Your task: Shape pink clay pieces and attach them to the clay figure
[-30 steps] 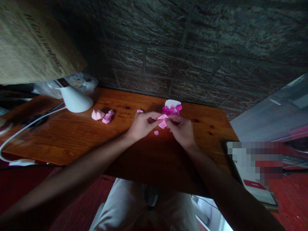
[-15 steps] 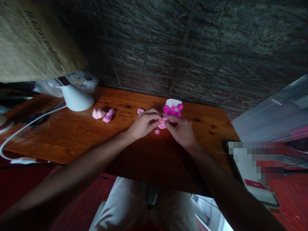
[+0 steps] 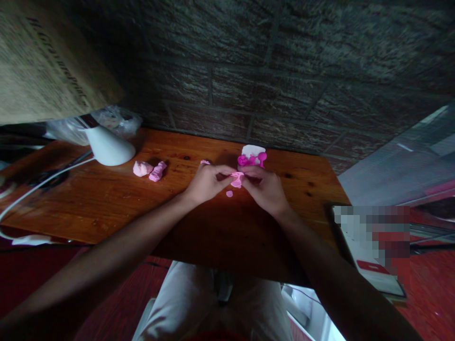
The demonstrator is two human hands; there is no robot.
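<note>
My left hand (image 3: 206, 182) and my right hand (image 3: 265, 189) meet over the middle of the wooden table (image 3: 106, 203), and both pinch one small pale pink clay piece (image 3: 236, 179) between the fingertips. A tiny pink clay bit (image 3: 229, 193) lies on the wood just below it. Behind my hands sits a bright magenta clay shape (image 3: 253, 160) on a white piece (image 3: 253, 150). Two pale pink clay lumps (image 3: 149, 170) lie to the left. Another small pink bit (image 3: 205, 162) peeks out behind my left hand.
A white lamp base (image 3: 108, 148) with its white cable (image 3: 39, 184) stands at the table's back left, beside a crumpled clear plastic bag (image 3: 117, 121). A dark brick wall (image 3: 284, 85) runs behind the table. A book or box (image 3: 373, 255) lies at the right edge.
The pink piece between my fingers has been squeezed smaller and more folded. Both hands have stayed in nearly the same place, and the view has shifted slightly.
</note>
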